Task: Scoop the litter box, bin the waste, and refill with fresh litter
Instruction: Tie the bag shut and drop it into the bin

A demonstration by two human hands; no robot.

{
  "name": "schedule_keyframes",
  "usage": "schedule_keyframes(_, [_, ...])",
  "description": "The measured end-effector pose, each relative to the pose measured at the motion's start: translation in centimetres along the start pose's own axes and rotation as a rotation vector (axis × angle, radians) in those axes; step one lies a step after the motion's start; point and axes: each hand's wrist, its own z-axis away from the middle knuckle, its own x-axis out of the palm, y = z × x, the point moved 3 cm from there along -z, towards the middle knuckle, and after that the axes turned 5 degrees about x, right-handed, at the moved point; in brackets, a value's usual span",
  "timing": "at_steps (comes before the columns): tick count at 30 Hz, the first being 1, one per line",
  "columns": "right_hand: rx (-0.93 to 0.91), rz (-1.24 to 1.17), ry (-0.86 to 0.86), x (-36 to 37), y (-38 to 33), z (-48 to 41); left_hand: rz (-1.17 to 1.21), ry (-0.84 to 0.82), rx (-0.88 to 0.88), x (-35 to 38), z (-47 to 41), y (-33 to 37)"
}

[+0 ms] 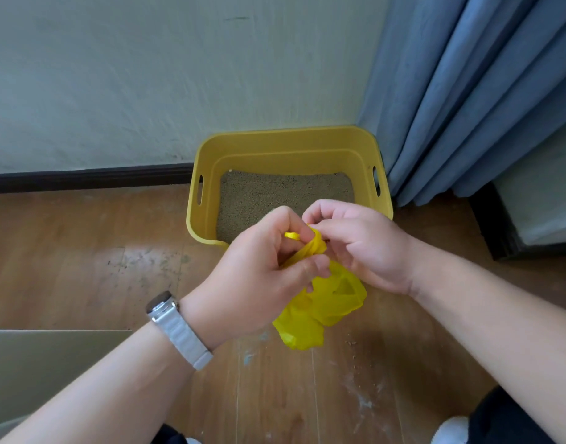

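While a person is crouching before the yellow litter box (208,174) in the corner, left hand (262,267) and right hand (365,245) are both pinching the yellow bag (320,312) by its twisted neck, seemingly knotting it; a slack knot risks spilling waste.

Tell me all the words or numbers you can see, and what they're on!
There are none to read.
The yellow bag that the left hand and right hand pinch is plain.
The litter box, the watch and the cardboard show no writing either.
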Motion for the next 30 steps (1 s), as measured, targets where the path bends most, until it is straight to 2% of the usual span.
schedule_keyframes(5, [0.007,0.248,0.083,-0.2,-0.1,-0.1,-0.390,0.218,0.166,-1.0,0.5,-0.3])
schedule_keyframes(9, [0.132,0.251,-0.068,-0.2,0.1,0.1,-0.576,0.297,0.271,-1.0,0.6,0.2])
schedule_keyframes(13, [0.225,0.286,-0.190,-0.6,0.2,0.5,-0.536,0.265,0.242,-0.9,0.4,0.2])
schedule_keyframes(19, [0.292,0.312,-0.321,-0.6,0.3,0.8,-0.250,0.057,0.146,-0.7,0.2,-0.3])
schedule_keyframes(24, [0.296,0.330,-0.321,-0.7,0.6,0.6,-0.463,0.020,0.269,-1.1,-0.1,-0.3])
schedule_keyframes(27, [0.277,0.296,-0.285,-0.9,0.3,0.2,-0.491,0.067,0.200,-1.5,-0.3,-0.3])
schedule_keyframes(30, [0.219,0.231,-0.200,-0.9,-0.1,-0.1,-0.422,0.113,0.003,-2.2,-0.5,-0.8])
